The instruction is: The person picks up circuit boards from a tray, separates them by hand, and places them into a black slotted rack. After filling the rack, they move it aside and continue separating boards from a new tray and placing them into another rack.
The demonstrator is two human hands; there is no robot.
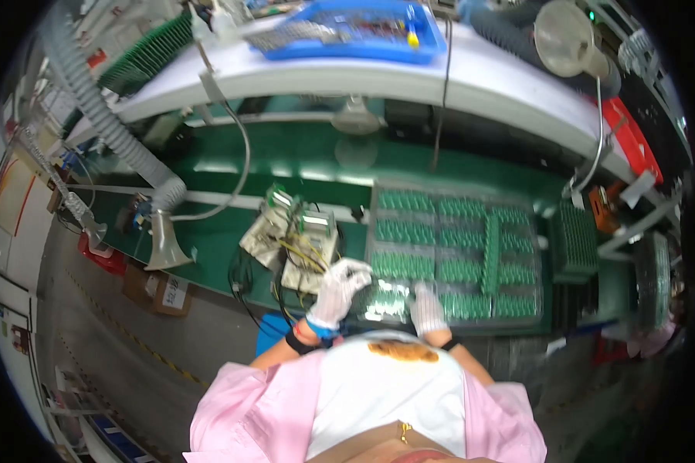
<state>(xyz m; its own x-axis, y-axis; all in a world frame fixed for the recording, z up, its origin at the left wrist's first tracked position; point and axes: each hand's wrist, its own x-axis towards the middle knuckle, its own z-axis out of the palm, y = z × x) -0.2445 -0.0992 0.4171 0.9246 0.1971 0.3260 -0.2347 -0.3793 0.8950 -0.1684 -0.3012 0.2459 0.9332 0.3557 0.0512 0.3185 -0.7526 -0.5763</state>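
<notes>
Both my hands wear white gloves and work at the near left part of a clear compartment tray [372, 225] on the green bench. My left hand [338, 295] has its fingers curled toward the thumb, between the tray's edge and a small bench device [307, 272]. Whatever it pinches is too small to make out. Close to the tray's near edge, my right hand [428, 311] points forward with its fingers drawn together; their tips are blurred. Rows of small green parts [403, 265] fill most compartments. One long green strip [491, 255] lies across the rows. Beside my fingers, one compartment [386, 301] looks shiny.
A second device [266, 235] with cables stands left of the tray. Fume hoses with clear funnels [167, 245] hang at the left. A green slotted rack [573, 243] stands right of the tray. The raised white shelf [486, 73] holds a blue tray [347, 55].
</notes>
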